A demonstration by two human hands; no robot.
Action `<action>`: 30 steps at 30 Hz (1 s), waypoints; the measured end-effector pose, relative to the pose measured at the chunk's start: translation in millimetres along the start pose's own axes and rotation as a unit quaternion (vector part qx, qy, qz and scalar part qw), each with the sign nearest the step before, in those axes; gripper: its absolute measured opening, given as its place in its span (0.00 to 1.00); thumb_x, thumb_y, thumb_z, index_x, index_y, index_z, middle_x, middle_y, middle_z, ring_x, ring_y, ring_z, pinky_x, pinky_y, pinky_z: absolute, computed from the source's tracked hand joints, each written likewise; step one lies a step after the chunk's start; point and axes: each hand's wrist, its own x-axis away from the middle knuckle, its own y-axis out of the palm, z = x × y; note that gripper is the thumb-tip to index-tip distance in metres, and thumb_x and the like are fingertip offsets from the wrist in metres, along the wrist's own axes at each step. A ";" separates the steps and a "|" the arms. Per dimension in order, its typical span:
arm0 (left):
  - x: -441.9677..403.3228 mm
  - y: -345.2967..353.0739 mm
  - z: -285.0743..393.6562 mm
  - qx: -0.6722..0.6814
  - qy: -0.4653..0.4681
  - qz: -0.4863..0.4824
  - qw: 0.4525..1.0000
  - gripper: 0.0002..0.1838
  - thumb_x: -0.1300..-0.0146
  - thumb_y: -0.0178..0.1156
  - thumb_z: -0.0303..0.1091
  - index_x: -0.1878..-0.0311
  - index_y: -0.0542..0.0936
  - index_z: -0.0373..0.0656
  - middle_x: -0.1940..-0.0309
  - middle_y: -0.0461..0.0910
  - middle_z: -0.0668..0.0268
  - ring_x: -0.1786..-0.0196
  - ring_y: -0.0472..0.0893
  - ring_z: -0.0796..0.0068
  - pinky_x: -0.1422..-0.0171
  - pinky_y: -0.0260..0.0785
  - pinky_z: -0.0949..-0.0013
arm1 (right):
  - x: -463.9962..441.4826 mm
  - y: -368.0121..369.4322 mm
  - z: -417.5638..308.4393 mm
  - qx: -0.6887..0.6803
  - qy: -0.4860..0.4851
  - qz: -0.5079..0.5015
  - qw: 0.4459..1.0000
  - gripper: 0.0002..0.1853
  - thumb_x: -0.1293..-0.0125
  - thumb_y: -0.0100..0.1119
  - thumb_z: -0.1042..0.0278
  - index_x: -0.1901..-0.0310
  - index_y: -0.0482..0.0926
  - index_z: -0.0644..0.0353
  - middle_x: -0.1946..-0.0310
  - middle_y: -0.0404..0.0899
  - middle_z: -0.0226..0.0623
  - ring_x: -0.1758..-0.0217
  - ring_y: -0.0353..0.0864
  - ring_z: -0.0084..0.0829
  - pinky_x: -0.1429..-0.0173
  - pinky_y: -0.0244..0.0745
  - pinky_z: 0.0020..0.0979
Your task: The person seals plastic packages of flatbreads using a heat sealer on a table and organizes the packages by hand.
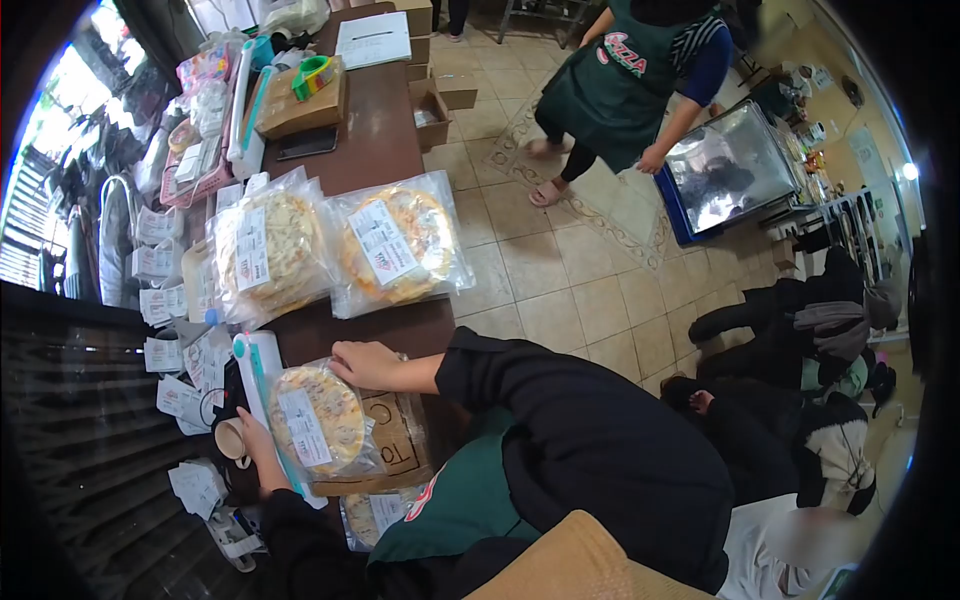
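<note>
A bagged pizza [318, 422] with a white label lies flat in a clear plastic bag on a cardboard box [398, 440] in front of me. My right hand [366, 366] is closed on the bag's upper edge, fingers bent down onto the plastic. Along the bag's far side runs a white and turquoise bag sealer [262, 385]. Against the sealer's outer side rests my left hand [262, 447], its visible fingers stretched out beside a beige mug [231, 438]. What lies under its palm is hidden. Partly behind my apron, another bagged pizza [375, 515] shows.
Two stacks of bagged pizzas, left [265, 250] and right [397, 245], stand farther along the brown table [372, 120]. Beyond are a tape roll [313, 76] on a box and a second sealer [247, 115]. A co-worker [630, 85] in a green apron stands across the tiled floor.
</note>
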 end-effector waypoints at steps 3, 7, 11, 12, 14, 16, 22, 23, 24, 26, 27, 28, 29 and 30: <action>0.4 -0.7 1.3 0.001 0.020 0.005 1.000 0.48 0.30 0.25 0.68 0.49 0.78 0.26 0.51 0.79 0.38 0.42 0.74 0.39 0.35 0.62 0.54 | 1.3 -0.3 1.1 0.005 -0.019 0.010 1.000 0.14 0.32 0.52 0.55 0.61 0.73 0.59 0.66 0.79 0.43 0.61 0.81 0.46 0.57 0.75 0.44; 10.3 -7.7 10.6 -0.035 0.014 0.010 0.999 0.47 0.30 0.26 0.67 0.47 0.78 0.29 0.51 0.79 0.40 0.44 0.75 0.39 0.37 0.64 0.54 | 3.1 -1.3 1.5 -0.012 -0.002 0.020 1.000 0.16 0.32 0.53 0.53 0.61 0.72 0.60 0.65 0.78 0.43 0.58 0.80 0.47 0.57 0.74 0.46; 41.4 -9.7 15.2 0.018 0.089 0.097 0.991 0.40 0.27 0.30 0.62 0.42 0.75 0.33 0.50 0.79 0.42 0.45 0.76 0.40 0.40 0.66 0.53 | 1.6 -5.7 4.7 0.003 0.037 0.006 0.999 0.21 0.35 0.55 0.47 0.63 0.74 0.61 0.61 0.77 0.46 0.54 0.78 0.48 0.53 0.74 0.46; 54.9 -10.0 18.0 0.026 0.114 0.127 0.985 0.37 0.27 0.31 0.60 0.41 0.75 0.34 0.50 0.79 0.43 0.45 0.76 0.40 0.40 0.66 0.53 | -1.0 -5.6 7.8 0.015 0.045 -0.006 0.999 0.22 0.35 0.55 0.45 0.62 0.76 0.61 0.59 0.77 0.47 0.52 0.78 0.49 0.51 0.74 0.45; 68.4 -12.0 3.9 0.043 0.191 0.175 0.965 0.30 0.25 0.36 0.53 0.39 0.74 0.37 0.47 0.78 0.44 0.43 0.75 0.41 0.41 0.67 0.55 | -8.3 -5.1 7.6 0.027 0.092 -0.075 0.993 0.24 0.36 0.55 0.42 0.60 0.80 0.58 0.55 0.77 0.48 0.49 0.77 0.50 0.47 0.74 0.43; 88.3 -10.5 -13.7 0.082 0.201 0.220 0.951 0.28 0.25 0.38 0.52 0.37 0.72 0.38 0.42 0.75 0.47 0.39 0.72 0.44 0.36 0.63 0.52 | -22.2 -11.6 8.7 0.031 0.172 -0.189 0.966 0.25 0.36 0.54 0.39 0.58 0.83 0.55 0.50 0.77 0.49 0.46 0.76 0.50 0.43 0.74 0.41; 235.9 45.0 -114.0 0.015 -0.074 0.284 0.956 0.33 0.31 0.50 0.56 0.30 0.64 0.45 0.29 0.62 0.53 0.26 0.56 0.43 0.27 0.37 0.30 | -16.8 5.9 -8.1 -0.244 0.047 -0.189 0.950 0.15 0.31 0.56 0.55 0.62 0.82 0.59 0.71 0.79 0.29 0.66 0.73 0.22 0.59 0.71 0.30; 263.0 58.5 -129.5 0.016 -0.127 0.294 0.947 0.34 0.32 0.52 0.57 0.31 0.64 0.45 0.29 0.61 0.53 0.27 0.57 0.43 0.27 0.39 0.31 | -3.1 -0.8 -26.5 -0.356 0.100 -0.215 0.904 0.15 0.29 0.54 0.56 0.59 0.81 0.59 0.65 0.79 0.25 0.59 0.72 0.20 0.52 0.69 0.27; 286.9 82.6 -165.0 0.038 -0.079 0.329 0.940 0.34 0.33 0.53 0.57 0.31 0.65 0.44 0.30 0.63 0.50 0.27 0.58 0.42 0.29 0.45 0.32 | 10.5 -19.4 -47.6 -0.398 0.124 -0.231 0.879 0.14 0.28 0.53 0.56 0.55 0.80 0.58 0.59 0.78 0.24 0.55 0.73 0.21 0.47 0.69 0.27; 339.6 94.8 -180.6 0.056 -0.157 0.247 0.955 0.34 0.32 0.54 0.53 0.34 0.65 0.33 0.36 0.66 0.42 0.31 0.63 0.40 0.30 0.55 0.41 | 30.9 -54.8 -72.2 -0.570 0.153 -0.264 0.763 0.16 0.28 0.52 0.55 0.48 0.76 0.55 0.52 0.78 0.31 0.49 0.75 0.27 0.43 0.70 0.34; 360.3 106.7 -189.7 0.079 -0.145 0.234 0.958 0.34 0.32 0.54 0.51 0.35 0.65 0.29 0.38 0.67 0.39 0.33 0.65 0.40 0.31 0.57 0.45 | 39.1 -88.5 -98.0 -0.605 0.138 -0.270 0.737 0.18 0.26 0.48 0.55 0.43 0.73 0.57 0.46 0.76 0.36 0.42 0.75 0.34 0.37 0.69 0.41; 376.1 118.8 -196.0 0.086 -0.153 0.238 0.955 0.34 0.32 0.54 0.50 0.37 0.65 0.27 0.39 0.68 0.38 0.35 0.66 0.41 0.31 0.59 0.48 | 36.5 -109.6 -102.5 -0.615 0.125 -0.288 0.724 0.21 0.25 0.44 0.55 0.39 0.69 0.59 0.42 0.74 0.41 0.38 0.73 0.40 0.32 0.66 0.47; 388.8 130.4 -201.5 0.091 -0.158 0.241 0.953 0.34 0.31 0.54 0.49 0.38 0.65 0.24 0.40 0.68 0.37 0.36 0.68 0.42 0.32 0.61 0.52 | 33.2 -132.0 -104.2 -0.606 0.135 -0.289 0.728 0.24 0.25 0.42 0.54 0.37 0.67 0.63 0.40 0.73 0.44 0.37 0.73 0.40 0.31 0.65 0.47; 397.4 141.9 -206.8 0.132 -0.164 0.255 0.944 0.34 0.31 0.53 0.50 0.38 0.66 0.25 0.40 0.68 0.37 0.37 0.69 0.43 0.32 0.61 0.52 | 28.3 -149.4 -100.1 -0.613 0.131 -0.278 0.728 0.25 0.25 0.42 0.53 0.37 0.66 0.66 0.39 0.72 0.46 0.37 0.73 0.41 0.30 0.64 0.47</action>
